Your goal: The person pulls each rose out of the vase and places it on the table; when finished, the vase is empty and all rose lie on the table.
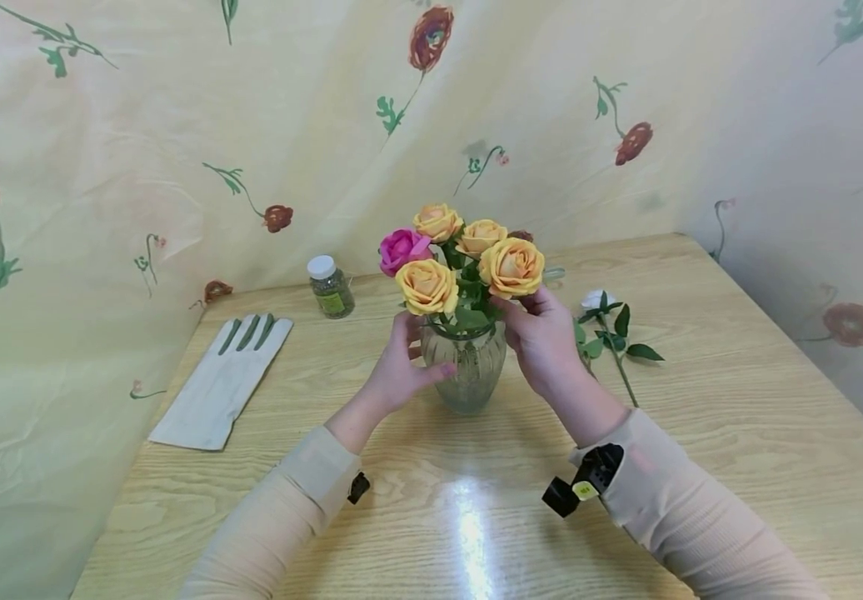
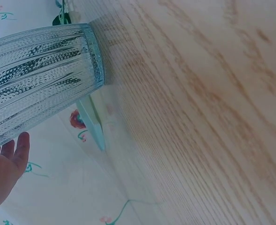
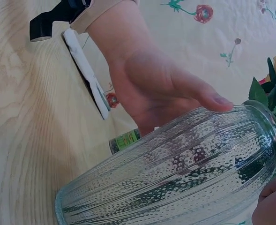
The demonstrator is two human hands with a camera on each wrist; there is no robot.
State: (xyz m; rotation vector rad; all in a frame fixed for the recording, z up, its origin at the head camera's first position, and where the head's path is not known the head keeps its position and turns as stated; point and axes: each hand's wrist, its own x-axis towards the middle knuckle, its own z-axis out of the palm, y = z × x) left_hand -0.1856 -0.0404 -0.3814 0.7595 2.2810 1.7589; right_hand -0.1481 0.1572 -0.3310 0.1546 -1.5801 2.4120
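A ribbed clear glass vase stands upright on the table, holding several yellow roses and a magenta rose. My left hand grips the vase from its left side, thumb across the front and fingers partly hidden behind; the right wrist view shows that thumb lying along the glass below the neck. At the vase's right rim, my right hand pinches beneath the large yellow rose, its fingertips partly covered by the bloom. A white rose with a leafy stem lies right of that hand.
Behind and left stands a small jar with a white lid. A flat white item with dark green strips lies at the table's left edge. Behind the roses, a pale loop is partly visible. Floral cloth hangs along the back.
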